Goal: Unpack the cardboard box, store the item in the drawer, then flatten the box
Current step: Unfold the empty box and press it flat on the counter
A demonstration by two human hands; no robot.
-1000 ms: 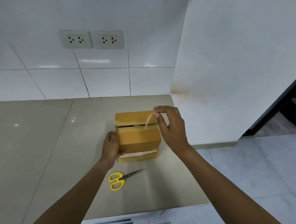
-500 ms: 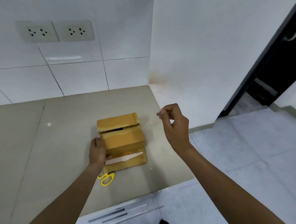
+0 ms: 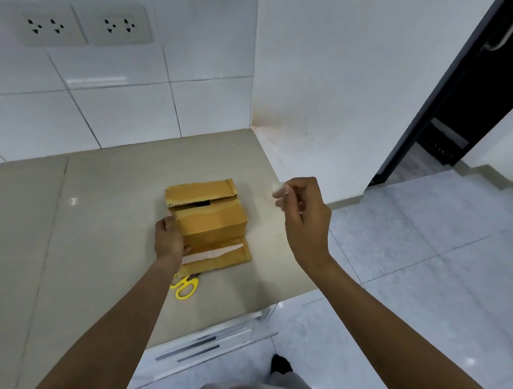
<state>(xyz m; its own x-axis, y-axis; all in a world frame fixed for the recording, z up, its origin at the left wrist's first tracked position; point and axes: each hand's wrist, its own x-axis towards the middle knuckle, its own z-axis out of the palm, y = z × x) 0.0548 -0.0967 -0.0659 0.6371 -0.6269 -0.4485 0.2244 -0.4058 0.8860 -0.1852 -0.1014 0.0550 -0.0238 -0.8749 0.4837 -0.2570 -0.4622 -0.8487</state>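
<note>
A small brown cardboard box (image 3: 214, 221) sits on the beige counter (image 3: 104, 220), its far flap lifted a little with a dark gap beneath it. A near flap lies flat toward me with a strip of pale tape (image 3: 214, 253) on it. My left hand (image 3: 168, 238) presses against the box's left side. My right hand (image 3: 303, 219) hovers to the right of the box, above the counter's edge, pinching a small pale scrap of tape (image 3: 278, 189) between thumb and fingers. What is inside the box is hidden.
Yellow-handled scissors (image 3: 185, 285) lie just in front of the box, partly under my left forearm. White drawer fronts (image 3: 205, 339) run below the counter's near edge. A white wall (image 3: 333, 78) bounds the counter on the right; a dark doorway (image 3: 483, 97) lies beyond.
My right hand has pulled a scrap of tape off the box's far flap and drawn away to the right. The left hand stays on the box. My view has swung right.
</note>
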